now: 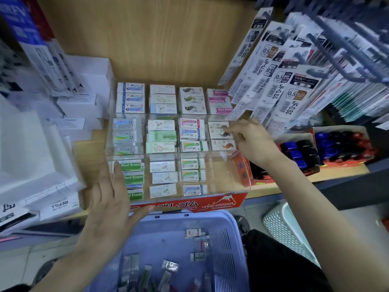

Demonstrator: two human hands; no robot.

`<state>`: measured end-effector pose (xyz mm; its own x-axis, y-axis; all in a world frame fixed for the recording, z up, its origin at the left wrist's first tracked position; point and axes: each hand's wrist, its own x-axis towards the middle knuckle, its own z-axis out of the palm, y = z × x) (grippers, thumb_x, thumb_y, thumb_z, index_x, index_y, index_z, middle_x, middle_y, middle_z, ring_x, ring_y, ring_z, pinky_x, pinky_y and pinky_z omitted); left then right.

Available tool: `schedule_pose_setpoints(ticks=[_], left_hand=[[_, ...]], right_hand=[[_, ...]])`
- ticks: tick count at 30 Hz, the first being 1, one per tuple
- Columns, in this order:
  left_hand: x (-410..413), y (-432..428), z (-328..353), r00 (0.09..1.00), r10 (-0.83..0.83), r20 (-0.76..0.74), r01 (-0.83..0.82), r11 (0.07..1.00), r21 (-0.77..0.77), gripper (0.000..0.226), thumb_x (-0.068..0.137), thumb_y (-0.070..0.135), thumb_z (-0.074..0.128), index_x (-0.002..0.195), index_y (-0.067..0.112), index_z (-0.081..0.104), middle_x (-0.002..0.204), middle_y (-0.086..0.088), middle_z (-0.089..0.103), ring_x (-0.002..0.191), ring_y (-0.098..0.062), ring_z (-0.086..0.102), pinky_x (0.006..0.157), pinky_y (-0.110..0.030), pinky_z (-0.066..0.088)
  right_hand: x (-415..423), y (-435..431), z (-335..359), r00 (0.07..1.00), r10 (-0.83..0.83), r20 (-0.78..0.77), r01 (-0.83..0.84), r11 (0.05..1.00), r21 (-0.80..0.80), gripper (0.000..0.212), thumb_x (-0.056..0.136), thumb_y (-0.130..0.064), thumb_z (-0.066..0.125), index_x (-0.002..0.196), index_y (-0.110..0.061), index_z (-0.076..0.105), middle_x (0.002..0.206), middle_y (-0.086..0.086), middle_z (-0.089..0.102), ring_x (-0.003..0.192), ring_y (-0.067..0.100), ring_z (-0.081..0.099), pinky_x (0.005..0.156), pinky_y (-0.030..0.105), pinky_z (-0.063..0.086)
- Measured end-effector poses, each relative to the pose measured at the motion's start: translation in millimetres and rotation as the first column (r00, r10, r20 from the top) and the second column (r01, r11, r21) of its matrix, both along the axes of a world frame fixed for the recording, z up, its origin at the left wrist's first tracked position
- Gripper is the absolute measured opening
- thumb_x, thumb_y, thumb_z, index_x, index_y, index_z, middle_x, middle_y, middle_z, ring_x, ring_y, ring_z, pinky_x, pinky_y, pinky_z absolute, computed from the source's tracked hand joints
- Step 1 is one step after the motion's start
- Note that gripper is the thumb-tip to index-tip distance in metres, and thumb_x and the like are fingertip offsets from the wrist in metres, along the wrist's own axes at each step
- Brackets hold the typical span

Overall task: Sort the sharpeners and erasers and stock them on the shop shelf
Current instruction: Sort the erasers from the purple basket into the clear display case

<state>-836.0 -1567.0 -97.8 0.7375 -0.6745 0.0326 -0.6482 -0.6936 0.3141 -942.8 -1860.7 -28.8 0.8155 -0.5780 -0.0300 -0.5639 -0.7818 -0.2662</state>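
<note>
Shelf (pixel 147 39): wooden; clear tray (pixel 221 204), erasers (pixel 162 131) in compartments.
Basket (pixel 228 239): blue; wrapped items, blurred.
Left hand (pixel 109 203): released, flat against tray.
Right hand (pixel 252 140): at erasers; grip unclear.

We read "Hard Eraser" on green-banded erasers (pixel 131 165) at the lower left of the clear tray (pixel 223 178) and on pink-banded erasers (pixel 221 93) at its upper right. Its red front strip (pixel 217 204) says "HARD ERASER". A white box (pixel 59 206), lower left of the frame, reads "REFILL". Hanging packs (pixel 292 98), upper right, show "0.5" and "JF-0.5".
</note>
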Motion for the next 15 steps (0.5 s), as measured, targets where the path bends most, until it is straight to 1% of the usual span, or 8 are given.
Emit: schedule_pose_setpoints(ticks=[2,4,6,7,10,12,13,15], left_hand=[[3.5,1.2,-2.3,0.998,-0.023,0.056,0.024,1.000,-0.013,0.107,0.073,0.068,0.053,0.138,-0.012,0.024,0.132,-0.044,0.032,0.103,-0.040,0.030,0.088,-0.047,0.030],[5.1,3.2,-3.2,0.996,-0.054,0.072,0.055,0.998,-0.021,0.103,0.076,0.069,0.041,0.140,-0.010,0.022,0.134,-0.044,0.030,0.107,-0.042,0.031,0.092,-0.045,0.029],[2.4,4.3,-2.0,0.998,-0.055,0.008,0.055,0.997,-0.052,0.106,0.075,0.069,0.048,0.144,-0.006,0.019,0.141,-0.040,0.023,0.120,-0.046,0.030,0.100,-0.052,0.031],[1.2,3.9,0.8,0.998,-0.051,-0.031,0.050,0.997,-0.056,0.107,0.072,0.066,0.049,0.146,-0.004,0.017,0.145,-0.037,0.018,0.126,-0.047,0.026,0.105,-0.052,0.027],[3.6,5.1,4.7,0.996,-0.060,-0.073,0.052,0.993,-0.109,0.106,0.070,0.061,0.053,0.148,0.000,0.015,0.149,-0.031,0.014,0.134,-0.044,0.019,0.111,-0.047,0.018],[0.2,7.4,3.4,0.997,-0.043,-0.060,0.032,0.984,-0.178,0.104,0.072,0.063,0.054,0.147,0.000,0.018,0.149,-0.031,0.015,0.138,-0.044,0.017,0.114,-0.047,0.017],[-6.7,10.7,-1.2,1.000,-0.027,0.000,0.027,0.981,-0.193,0.099,0.076,0.060,0.056,0.146,-0.001,0.020,0.149,-0.033,0.016,0.139,-0.045,0.015,0.114,-0.048,0.016],[-26.9,19.3,-19.6,0.974,-0.036,0.226,0.081,0.978,-0.192,0.076,0.089,0.048,0.056,0.139,-0.003,0.031,0.145,-0.036,0.023,0.137,-0.048,0.021,0.110,-0.055,0.020]], right_hand=[[-3.8,5.3,-3.8,1.000,0.013,0.011,-0.013,1.000,-0.002,0.049,0.088,0.007,0.042,0.128,-0.016,0.058,0.141,0.006,0.046,0.131,0.028,0.032,0.105,0.041,0.033],[-12.7,19.7,-8.5,0.996,0.035,0.078,-0.030,0.998,-0.055,0.048,0.086,0.006,0.044,0.129,-0.012,0.056,0.144,0.011,0.041,0.132,0.034,0.031,0.107,0.042,0.028],[-30.0,41.4,-14.4,0.981,0.021,0.194,0.000,0.994,-0.108,0.043,0.084,0.006,0.048,0.123,-0.008,0.058,0.140,0.014,0.042,0.125,0.038,0.035,0.105,0.039,0.027],[-40.5,55.4,-16.3,0.967,0.024,0.256,0.004,0.994,-0.109,0.038,0.084,0.007,0.049,0.118,-0.006,0.061,0.134,0.015,0.046,0.119,0.038,0.039,0.101,0.034,0.028],[-79.3,109.6,-26.3,0.912,0.079,0.402,-0.100,0.995,0.030,0.028,0.084,0.006,0.047,0.105,-0.004,0.064,0.115,0.012,0.055,0.106,0.026,0.049,0.088,0.024,0.035],[-106.2,142.8,-48.6,0.912,0.144,0.384,-0.192,0.977,0.089,0.026,0.083,0.003,0.046,0.101,-0.004,0.064,0.106,0.010,0.059,0.097,0.022,0.052,0.079,0.028,0.040],[-118.7,156.7,-67.5,0.928,0.169,0.332,-0.219,0.968,0.122,0.026,0.083,0.001,0.046,0.100,-0.005,0.064,0.103,0.009,0.059,0.095,0.023,0.052,0.075,0.032,0.042],[-138.2,175.0,-113.4,0.973,0.176,0.151,-0.212,0.938,0.273,0.025,0.087,-0.001,0.046,0.104,-0.008,0.063,0.105,0.010,0.058,0.097,0.028,0.054,0.071,0.037,0.046]])
